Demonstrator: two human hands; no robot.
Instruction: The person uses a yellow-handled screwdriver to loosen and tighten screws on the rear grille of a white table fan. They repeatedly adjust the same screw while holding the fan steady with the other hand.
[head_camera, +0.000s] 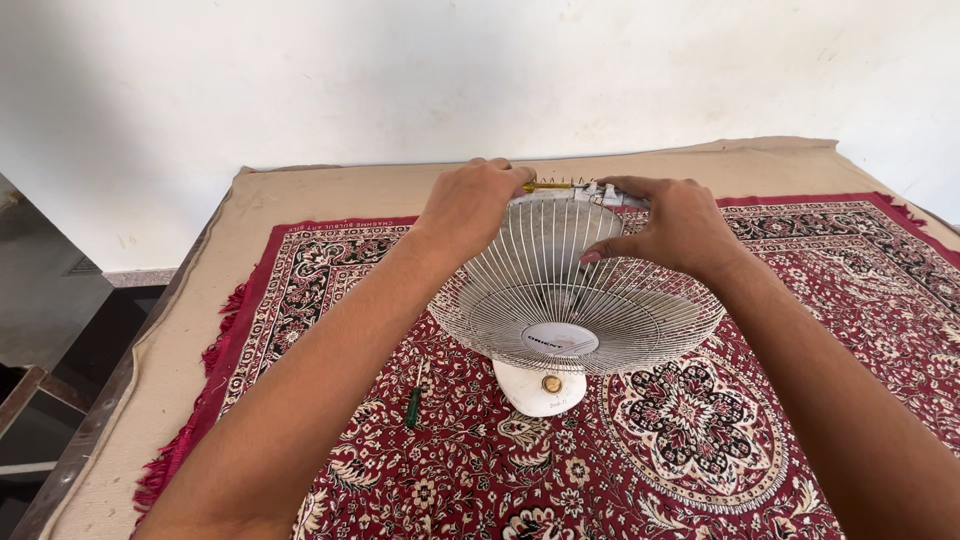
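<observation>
Fan blades and motor are mostly hidden behind the white wire fan guard (575, 300), and the far rim of the guard is covered by both hands, so what sits under them is hard to make out. Left hand (468, 205) is curled over the guard's top-left edge, fingers closed on a yellow-handled screwdriver (548, 186); only a short bit of handle shows, tip not visible. Right hand (672, 225) rests on the guard's top-right, fingers spread and pressing the wires, thumb on the front face, not gripping anything separate. Both forearms are cut off by the near frame edge. Fan sits approx. mid-rug, tilted back, on a small white base (540, 388) w/ a brass-coloured knob (551, 383). Round white badge (560, 339) at the guard's centre, lettering small. A green-handled tool (413, 406) lies on the rug just left of the base, apart from it. Red patterned rug (760, 440) w/ a round medallion right of the fan covers a tan cloth (330, 190) on the table; rug's fringed left edge stops short of the table's left edge. Open rug lies near and right of the fan. White wall (400, 70) is behind.
</observation>
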